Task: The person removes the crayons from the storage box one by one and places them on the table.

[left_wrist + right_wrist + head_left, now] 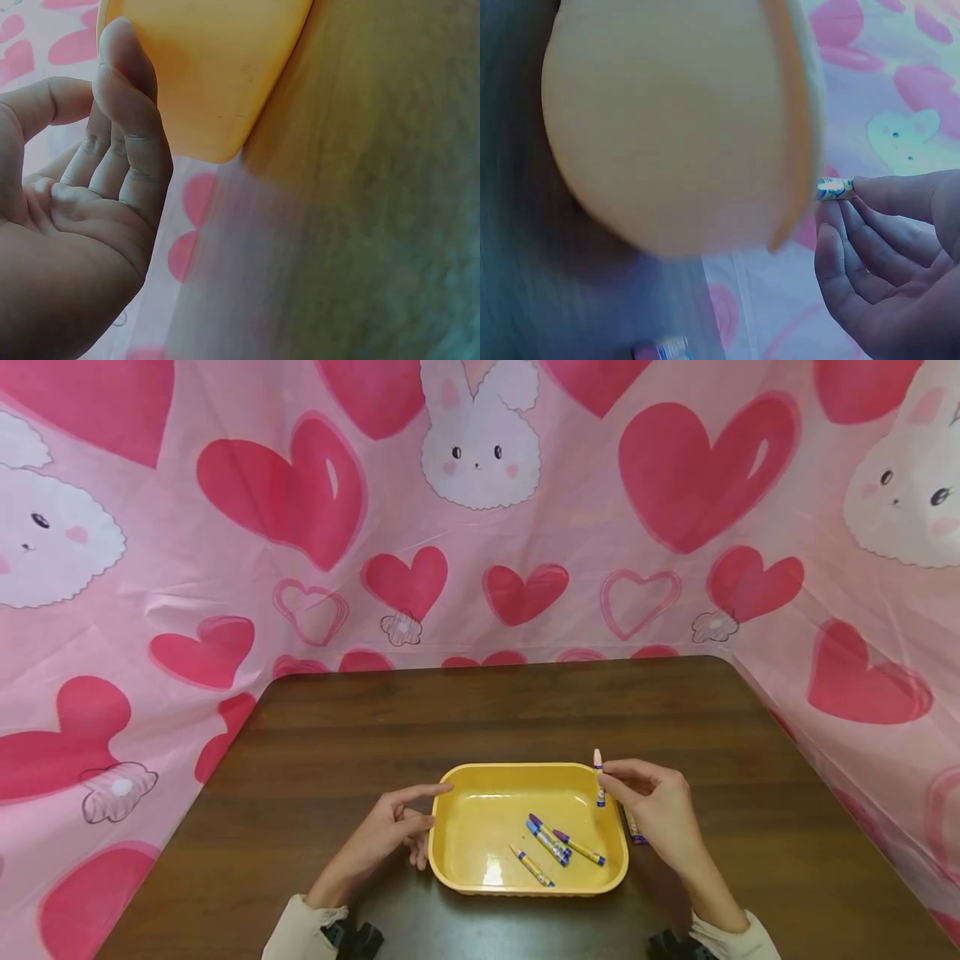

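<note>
My right hand pinches a pale-tipped crayon between thumb and fingertips, upright over the tray's right rim. In the right wrist view the crayon shows beside the tray wall. On the table is a yellow tray. Inside it lie several crayons: a blue one, a purple one and a pale yellow one among them. My left hand rests against the tray's left side, forefinger stretched over the rim. From the left wrist its relaxed fingers show beside the tray.
Right of the tray, crayons lie on the dark wooden table, partly hidden behind my right hand. A pink cloth with hearts and rabbits hangs behind the table and along both sides.
</note>
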A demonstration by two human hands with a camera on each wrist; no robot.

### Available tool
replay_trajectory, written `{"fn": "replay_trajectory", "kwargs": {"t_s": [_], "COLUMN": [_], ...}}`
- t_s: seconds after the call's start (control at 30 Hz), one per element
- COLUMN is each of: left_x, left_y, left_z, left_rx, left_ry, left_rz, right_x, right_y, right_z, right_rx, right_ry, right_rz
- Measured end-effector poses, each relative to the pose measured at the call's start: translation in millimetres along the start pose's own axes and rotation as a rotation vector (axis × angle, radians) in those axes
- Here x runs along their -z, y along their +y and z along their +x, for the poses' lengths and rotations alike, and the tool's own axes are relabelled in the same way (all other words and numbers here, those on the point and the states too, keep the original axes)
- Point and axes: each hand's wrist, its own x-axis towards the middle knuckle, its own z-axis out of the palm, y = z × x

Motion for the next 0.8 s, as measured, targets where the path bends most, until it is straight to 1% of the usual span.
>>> {"fn": "replay_trajectory", "kwargs": {"t_s": [0.13,0.3,0.4,0.57,0.73,0.8], "left_x": [0.9,3.3,5.1,5.1,3.0,2.2], "left_y": [-1.2,-2.8,-2.6,-2.2,-3.0,-3.1], "left_z": [-0.4,0.0,0.0,-0.5,-1.3,-1.6], "left_rx": [0.008,0.006,0.001,0.006,-0.009,-0.014], "left_ry": [0.020,0.029,0.029,0.044,0.030,0.031], "left_rz": [0.013,0.012,0.011,0.006,0.000,0.002], "right_x": [19.4,42.5,52.0,62.5,67.2,67.3], "right_y": [9.5,29.5,41.4,52.2,59.5,63.0], "right_z": [6.6,14.9,17.1,20.8,17.4,16.0], "right_rx": [-0.038,-0.103,-0.143,-0.181,-0.261,-0.273], "right_ry": [-0.016,-0.054,-0.087,-0.133,-0.178,-0.207], "right_rz": [-0.011,0.036,0.071,0.069,0.047,0.026]}}
